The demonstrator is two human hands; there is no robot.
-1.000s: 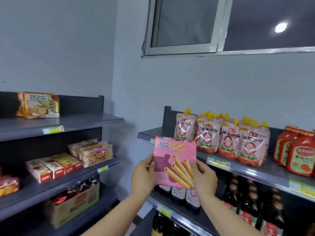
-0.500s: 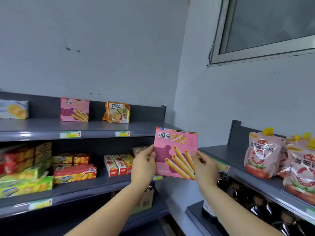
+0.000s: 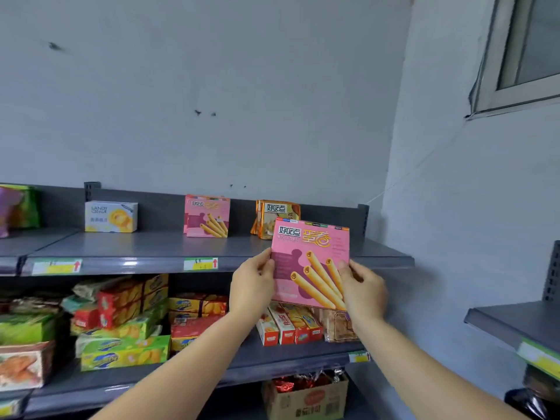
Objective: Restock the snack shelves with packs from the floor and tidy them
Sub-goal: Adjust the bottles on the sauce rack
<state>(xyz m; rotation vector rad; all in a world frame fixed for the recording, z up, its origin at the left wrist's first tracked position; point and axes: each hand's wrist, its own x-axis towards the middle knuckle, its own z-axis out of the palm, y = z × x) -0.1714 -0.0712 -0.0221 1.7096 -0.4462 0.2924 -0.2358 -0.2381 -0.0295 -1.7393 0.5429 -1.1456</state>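
I hold a pink egg-roll box (image 3: 309, 262) upright in front of the grey top shelf (image 3: 157, 248). My left hand (image 3: 253, 287) grips its left edge and my right hand (image 3: 362, 291) grips its lower right edge. The box hides part of an orange snack pack (image 3: 274, 212) standing at the back of that shelf. A matching pink egg-roll box (image 3: 207, 216) stands farther left on the same shelf, with a white and yellow cake box (image 3: 111, 216) beyond it.
The middle shelf (image 3: 242, 359) is crowded with red, yellow and green snack boxes. A cardboard carton (image 3: 306, 400) of wrapped sweets sits below. Another grey shelf (image 3: 512, 324) juts in at the right, under a window (image 3: 521, 53).
My view has swung left from the sauce shelf to the snack shelves. The pink box stays in both hands and now sits before the top shelf.
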